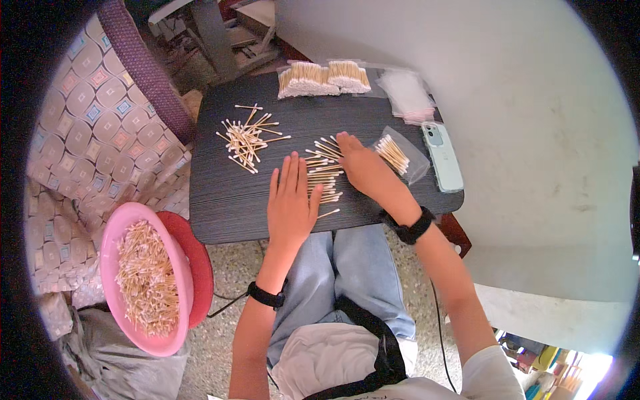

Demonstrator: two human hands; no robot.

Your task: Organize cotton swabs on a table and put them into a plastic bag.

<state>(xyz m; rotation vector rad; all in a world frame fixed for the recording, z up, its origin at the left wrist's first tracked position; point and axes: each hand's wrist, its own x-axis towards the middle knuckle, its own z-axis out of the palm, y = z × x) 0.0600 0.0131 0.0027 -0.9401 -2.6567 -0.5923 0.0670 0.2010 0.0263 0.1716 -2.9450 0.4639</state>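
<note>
A layer of loose cotton swabs [324, 179] lies on the dark table between my two hands, most of them roughly side by side with a few askew at the top. Along their left ends rests my left hand [291, 200], flat with fingers stretched and thumb apart. My right hand [363, 170] is at their upper right ends, fingers extended and close together, partly hiding the swabs beneath. Neither hand visibly grips anything. Just right of it, a clear plastic bag [419, 163] has a small bundle of swabs [393, 155] in it.
A messy swab pile [248, 139] lies at the table's left. Filled swab bags [313, 80] and flat clear bags [407, 97] line the back. A pale phone [445, 160] lies by the right edge. A pink basin [183, 293] of swabs stands lower left, beside a red stool [203, 277].
</note>
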